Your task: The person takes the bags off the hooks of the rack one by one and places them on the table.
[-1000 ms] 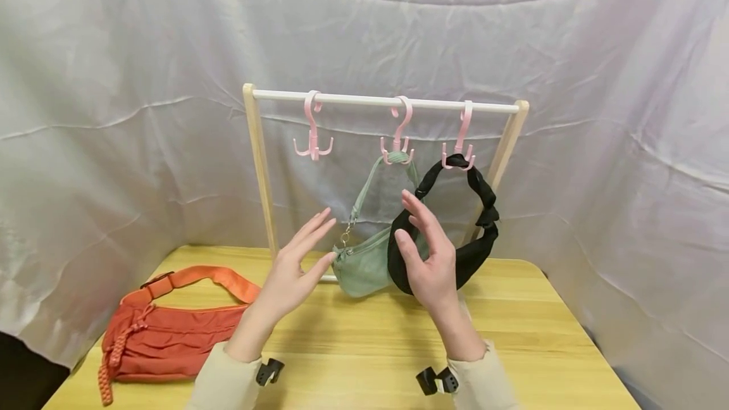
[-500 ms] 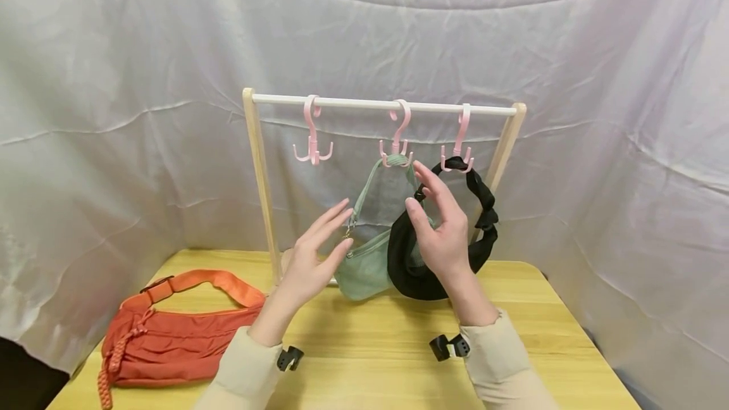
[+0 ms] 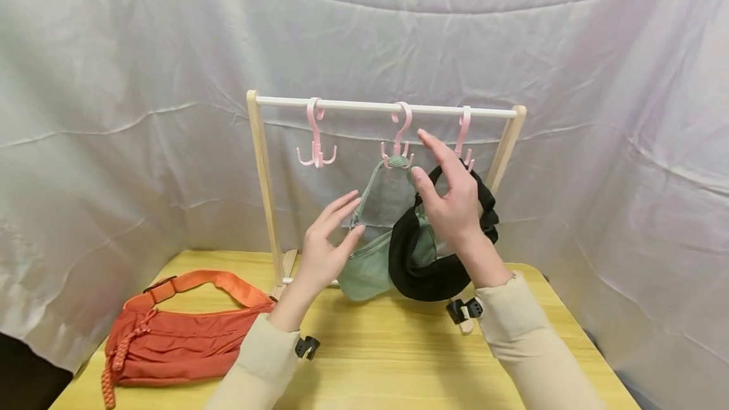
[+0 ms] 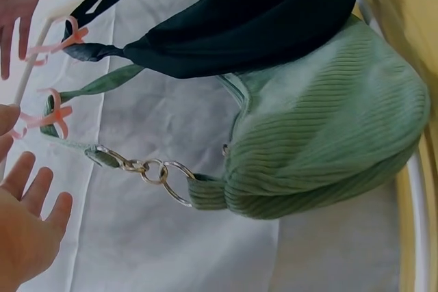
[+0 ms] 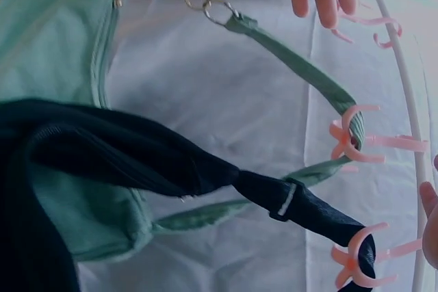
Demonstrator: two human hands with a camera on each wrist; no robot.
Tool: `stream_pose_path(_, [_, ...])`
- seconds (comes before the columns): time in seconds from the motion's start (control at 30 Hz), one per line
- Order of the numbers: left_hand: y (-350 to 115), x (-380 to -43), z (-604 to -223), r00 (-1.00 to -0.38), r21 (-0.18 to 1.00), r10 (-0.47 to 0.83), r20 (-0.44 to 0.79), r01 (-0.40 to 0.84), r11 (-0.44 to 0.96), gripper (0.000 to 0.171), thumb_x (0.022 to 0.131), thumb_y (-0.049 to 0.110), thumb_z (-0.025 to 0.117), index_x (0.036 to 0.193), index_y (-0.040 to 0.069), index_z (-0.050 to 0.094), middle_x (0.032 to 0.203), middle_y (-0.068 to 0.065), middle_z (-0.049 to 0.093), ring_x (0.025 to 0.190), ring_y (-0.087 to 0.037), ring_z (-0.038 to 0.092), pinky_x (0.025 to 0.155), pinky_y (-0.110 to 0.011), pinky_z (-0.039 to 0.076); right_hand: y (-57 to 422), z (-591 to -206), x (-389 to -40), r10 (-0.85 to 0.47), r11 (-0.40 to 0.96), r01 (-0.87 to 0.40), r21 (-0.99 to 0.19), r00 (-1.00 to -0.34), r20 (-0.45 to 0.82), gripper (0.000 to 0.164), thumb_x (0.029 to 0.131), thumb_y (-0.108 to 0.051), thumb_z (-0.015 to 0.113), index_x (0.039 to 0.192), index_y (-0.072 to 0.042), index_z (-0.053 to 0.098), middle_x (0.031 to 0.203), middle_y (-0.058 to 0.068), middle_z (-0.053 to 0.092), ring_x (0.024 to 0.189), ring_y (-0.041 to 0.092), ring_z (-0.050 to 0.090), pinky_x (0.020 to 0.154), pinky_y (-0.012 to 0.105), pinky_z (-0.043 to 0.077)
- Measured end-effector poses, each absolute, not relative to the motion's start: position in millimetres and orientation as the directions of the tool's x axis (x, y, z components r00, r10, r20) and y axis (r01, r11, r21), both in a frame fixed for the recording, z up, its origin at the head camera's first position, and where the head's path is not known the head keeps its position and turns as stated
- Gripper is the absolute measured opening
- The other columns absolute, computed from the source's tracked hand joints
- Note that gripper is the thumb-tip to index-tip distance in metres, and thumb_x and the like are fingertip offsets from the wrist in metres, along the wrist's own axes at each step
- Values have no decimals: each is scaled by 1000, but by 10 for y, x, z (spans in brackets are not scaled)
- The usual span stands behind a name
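Note:
My left hand (image 3: 327, 245) hovers with fingers extended near the strap end of a green corduroy shoulder bag (image 3: 366, 271). The bag's strap hangs on the middle pink hook (image 3: 397, 150), and its ring links show in the left wrist view. A black shoulder bag (image 3: 424, 283) hangs in front of its right part, its strap over the right pink hook (image 3: 464, 122). My right hand (image 3: 455, 204) is raised before the black bag, fingers straight, covering part of its strap. The left wrist view shows nothing held in the left hand; whether the right touches the black strap, I cannot tell.
The hooks hang from the white bar (image 3: 359, 105) of a wooden-legged rack on a yellow wood-grain table (image 3: 364, 353). A third pink hook (image 3: 316, 138) at the left bears no bag. An orange-red bag (image 3: 182, 347) lies at the front left. Grey cloth (image 3: 364, 30) surrounds the table.
Both hands have moved up and to the right, the right one now higher, in front of the black bag's strap. The bags still hang on the same hooks.

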State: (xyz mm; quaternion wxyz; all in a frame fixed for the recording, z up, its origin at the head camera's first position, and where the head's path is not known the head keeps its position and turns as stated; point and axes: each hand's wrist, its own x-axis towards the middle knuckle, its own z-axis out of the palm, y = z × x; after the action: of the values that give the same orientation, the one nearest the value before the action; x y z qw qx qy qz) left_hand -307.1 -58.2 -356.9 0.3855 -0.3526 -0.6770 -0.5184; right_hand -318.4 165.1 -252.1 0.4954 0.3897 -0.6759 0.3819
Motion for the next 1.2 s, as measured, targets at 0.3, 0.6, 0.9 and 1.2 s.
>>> stream_pose_path(0.3, [-482, -3242, -3373, -427, 409, 23, 904, 879, 245, 44, 95, 4, 76, 138, 5, 67, 145, -12, 61, 136, -25, 57, 115, -40, 44, 1686, -2299, -3425, -192, 423, -906, -25, -117, 974, 46, 99, -20, 71, 139, 1, 63, 139, 15, 65, 115, 29, 63, 98, 34, 48])
stream_pose_path(0.6, [-407, -3389, -3295, -437, 421, -1, 899, 865, 275, 43, 95, 6, 76, 137, 5, 68, 143, -12, 63, 134, -20, 58, 114, -36, 45, 1774, -2154, -3668, -291, 499, -863, 84, -75, 954, 48, 97, -23, 69, 138, 1, 63, 138, 16, 66, 133, 37, 56, 121, 54, 29])
stream_pose_path(0.9, [-332, -3506, -3261, -507, 504, -61, 860, 825, 256, 43, 95, 9, 76, 138, 10, 68, 143, -6, 64, 133, -19, 59, 114, -39, 45, 1811, -1981, -3778, -412, 574, -806, 145, -131, 902, 53, 97, -20, 74, 143, -1, 59, 146, 16, 60, 142, 37, 49, 127, 54, 18])
stream_pose_path(1.2, [-270, -3604, -3209, -612, 617, -81, 787, 776, 129, 45, 95, 4, 75, 139, 4, 66, 143, -10, 63, 128, -25, 61, 104, -58, 51, 1771, -1884, -3854, -461, 602, -780, 169, -168, 871, 63, 89, -13, 83, 146, -5, 58, 148, 12, 60, 140, 33, 51, 127, 55, 18])
